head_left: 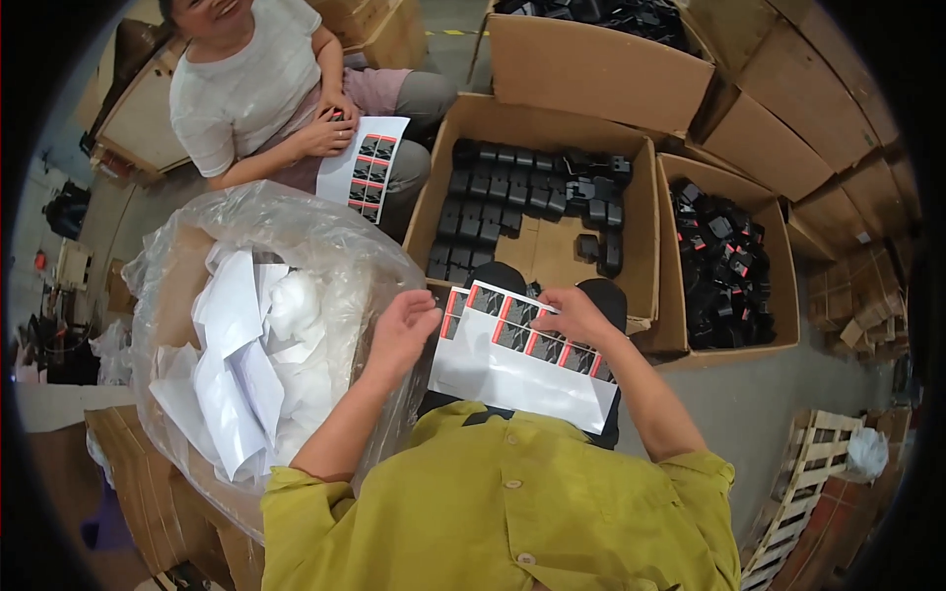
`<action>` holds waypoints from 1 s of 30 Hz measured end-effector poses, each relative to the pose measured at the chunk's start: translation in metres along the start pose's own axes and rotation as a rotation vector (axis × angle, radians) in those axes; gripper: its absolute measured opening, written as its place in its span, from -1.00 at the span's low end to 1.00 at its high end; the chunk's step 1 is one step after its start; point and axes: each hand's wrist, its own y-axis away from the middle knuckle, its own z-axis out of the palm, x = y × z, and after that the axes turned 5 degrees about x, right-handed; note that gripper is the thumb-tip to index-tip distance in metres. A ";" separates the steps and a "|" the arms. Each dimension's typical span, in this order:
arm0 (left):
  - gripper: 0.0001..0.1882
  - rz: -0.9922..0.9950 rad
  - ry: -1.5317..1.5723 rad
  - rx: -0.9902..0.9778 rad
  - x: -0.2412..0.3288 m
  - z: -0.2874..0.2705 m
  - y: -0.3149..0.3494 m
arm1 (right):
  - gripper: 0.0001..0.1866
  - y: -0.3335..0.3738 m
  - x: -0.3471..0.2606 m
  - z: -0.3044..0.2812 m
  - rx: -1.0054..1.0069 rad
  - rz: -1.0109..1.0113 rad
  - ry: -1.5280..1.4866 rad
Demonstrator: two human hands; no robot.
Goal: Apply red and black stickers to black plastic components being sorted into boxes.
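Observation:
A white sheet of black-and-red stickers (520,366) rests across my lap. Its lower part is bare, while the stickers run in rows along the upper part. My right hand (579,317) is over the upper right of the sheet, its thumb and fingertips pinched at the stickers there. Beside the sheet's upper left edge hovers my left hand (402,333), its fingers loosely bent and apart, with nothing visible in them. Just beyond my knees, black plastic parts (483,187) stand in rows inside an open cardboard box (537,116).
A plastic-lined box (163,295) at my left holds crumpled white paper (236,345). Loose black parts (724,256) fill a box at right; another full box (596,69) stands behind. A seated co-worker (251,89) handles a similar sticker sheet (365,167). A pallet (798,497) leans lower right.

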 end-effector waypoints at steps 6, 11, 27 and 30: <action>-0.49 0.157 -0.336 0.000 0.018 0.014 -0.007 | -0.75 0.003 0.005 -0.003 0.264 -0.150 0.188; -0.42 0.404 -0.589 -0.028 0.027 0.033 -0.020 | -0.80 0.014 0.013 -0.003 0.386 -0.251 -0.030; -0.80 -0.026 -0.112 -0.579 0.014 0.060 -0.039 | -0.79 0.015 -0.072 0.018 0.441 -0.525 0.196; -0.72 -0.122 -0.027 -0.579 0.028 0.054 -0.023 | -0.84 0.017 -0.081 0.018 0.374 -0.535 0.172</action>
